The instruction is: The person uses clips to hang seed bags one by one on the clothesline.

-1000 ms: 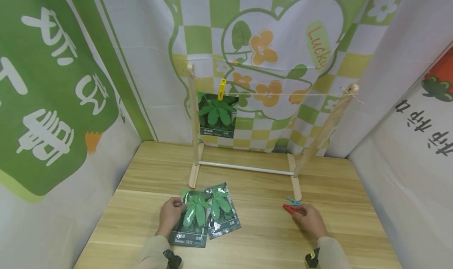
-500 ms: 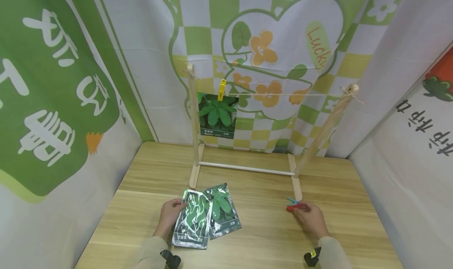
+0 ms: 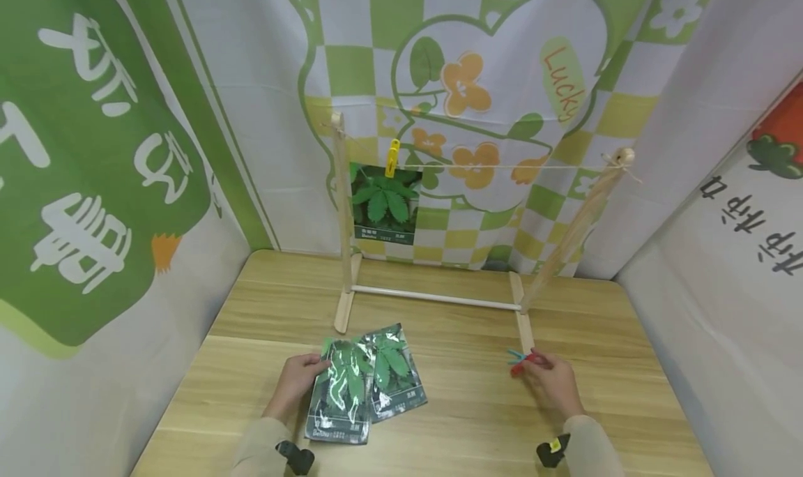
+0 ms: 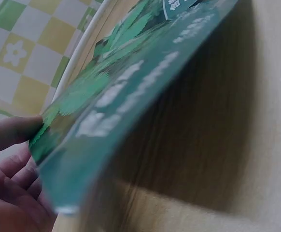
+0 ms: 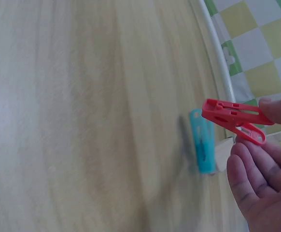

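My left hand [image 3: 296, 386] pinches the left edge of a green leaf-print packet [image 3: 341, 393]; in the left wrist view the packet [image 4: 97, 121] is tilted, its near edge raised off the table, thumb on top. A second packet [image 3: 393, 372] lies partly beside and under it. My right hand [image 3: 555, 383] holds a red clothespin [image 3: 517, 370] between thumb and fingers; the right wrist view shows the red clothespin [image 5: 234, 117] above the wood. A blue clothespin [image 5: 204, 142] lies on the table by the stand's foot, left of the right hand's fingers [image 5: 256, 169].
A wooden stand [image 3: 343, 205] with a string [image 3: 502, 167] across its posts rises at the table's back. From the string's left part hangs a third packet [image 3: 384, 208], held by a yellow clothespin [image 3: 392, 158]. A white rod [image 3: 436, 298] joins the stand's feet. Patterned curtain [image 3: 351, 72] behind.
The left packet has tilted and shifted slightly down in the head view with my left hand. My right hand has turned the red clothespin and lifted it a little.
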The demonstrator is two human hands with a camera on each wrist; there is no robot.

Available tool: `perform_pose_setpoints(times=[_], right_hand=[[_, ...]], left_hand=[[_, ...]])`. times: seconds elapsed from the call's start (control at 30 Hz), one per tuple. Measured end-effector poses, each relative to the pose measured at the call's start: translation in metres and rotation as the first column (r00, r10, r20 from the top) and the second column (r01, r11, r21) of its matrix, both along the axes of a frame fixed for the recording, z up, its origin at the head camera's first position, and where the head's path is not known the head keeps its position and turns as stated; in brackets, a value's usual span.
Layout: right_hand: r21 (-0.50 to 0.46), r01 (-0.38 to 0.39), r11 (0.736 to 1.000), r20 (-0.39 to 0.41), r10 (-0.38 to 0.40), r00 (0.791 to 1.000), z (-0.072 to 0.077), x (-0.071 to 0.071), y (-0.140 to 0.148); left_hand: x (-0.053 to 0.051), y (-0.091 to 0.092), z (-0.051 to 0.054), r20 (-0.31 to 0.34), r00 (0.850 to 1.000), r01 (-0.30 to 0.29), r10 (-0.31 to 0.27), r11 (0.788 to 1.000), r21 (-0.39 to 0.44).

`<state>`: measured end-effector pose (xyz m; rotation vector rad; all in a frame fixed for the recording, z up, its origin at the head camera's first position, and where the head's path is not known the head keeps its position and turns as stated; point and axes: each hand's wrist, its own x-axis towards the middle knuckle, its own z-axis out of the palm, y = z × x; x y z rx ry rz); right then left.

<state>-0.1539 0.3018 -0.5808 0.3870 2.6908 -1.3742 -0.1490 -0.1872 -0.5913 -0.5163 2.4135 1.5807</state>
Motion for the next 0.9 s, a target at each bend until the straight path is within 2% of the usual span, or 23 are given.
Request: perform_pose_setpoints(times=[0.1, 0.23, 0.5, 0.9], right_hand=[[-0.039, 0.045, 0.998, 0.008, -0.045, 0.999, 0.007, -0.001, 0.003], [-0.097, 0.093, 0.991, 0.013, -0.092, 0.996, 0.015, -0.003, 0.006], [-0.104, 0.082, 0.991, 0.023, -0.080, 0.997, 0.023, -0.007, 0.004], [-0.118, 0.059, 0.991, -0.018, -0.061, 0.998, 0.036, -0.012, -0.006]], left_hand=[[-0.002, -0.002, 0.000, -0.016, 1.000, 0.020, -0.020, 0.999, 0.025], [-0.003, -0.004, 0.002, -0.003, 1.000, 0.010, -0.009, 0.997, 0.072], [-0.005, -0.005, 0.014, 0.006, 1.000, -0.019, 0.018, 0.995, 0.099], [-0.008, -0.007, 0.029, -0.050, 0.997, -0.048, 0.055, 0.990, 0.136]])
